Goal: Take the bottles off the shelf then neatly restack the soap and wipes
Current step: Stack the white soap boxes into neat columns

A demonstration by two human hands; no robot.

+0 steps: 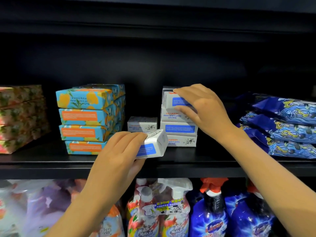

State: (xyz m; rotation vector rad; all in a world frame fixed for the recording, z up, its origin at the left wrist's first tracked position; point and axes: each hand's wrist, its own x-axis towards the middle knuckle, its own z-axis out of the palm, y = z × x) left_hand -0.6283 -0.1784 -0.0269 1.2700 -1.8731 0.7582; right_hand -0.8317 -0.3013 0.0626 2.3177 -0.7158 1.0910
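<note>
My left hand [118,151], nearest me at 6 o'clock, is clamped on a white soap box [153,146]: thumb under it, fingers over the top. The box is tilted, at the front edge of the shelf [51,161]. My right hand [201,108], at 3 o'clock from it and well apart, grips the top box [177,100] of the white stack [179,129], fingertips on its upper edge and thumb on its front. That top box sits slightly askew on the three below. A lone box [142,124] stands just beside the stack at its 9 o'clock, behind the one I hold. Further toward 9 o'clock are the blue-orange stack [89,117] and then floral packs [20,117]. Wipes [282,125] lie piled at 3 o'clock. Spray bottles [171,211] stand on the level below, at 6 o'clock.
</note>
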